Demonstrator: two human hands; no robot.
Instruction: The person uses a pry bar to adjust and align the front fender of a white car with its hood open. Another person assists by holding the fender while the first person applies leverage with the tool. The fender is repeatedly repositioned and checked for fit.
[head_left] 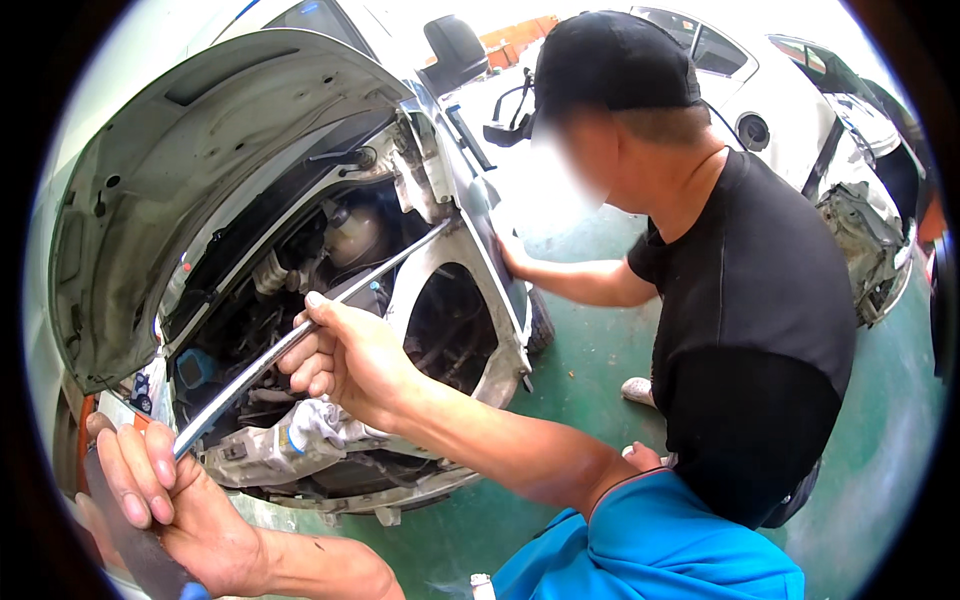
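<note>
A long pry bar [242,390] with a dark handle slants across the open engine bay [290,290]. My left hand [205,525], at the lower left, is closed round its handle. Further up the shaft, my right hand [355,365] grips it between thumb and curled fingers. The bar's far end reaches the white body panel [405,290] around the headlight opening, close to the fender [490,265]. Whether the tip is wedged in or only rests there, I cannot tell.
Over the bay the hood [230,110] stands raised. A co-worker in black [750,270] leans in at the right, one hand [515,255] on the fender. The front crossmember [270,445] is exposed. Behind are a white car [790,120] and a damaged car part [865,235] on the green floor [590,400].
</note>
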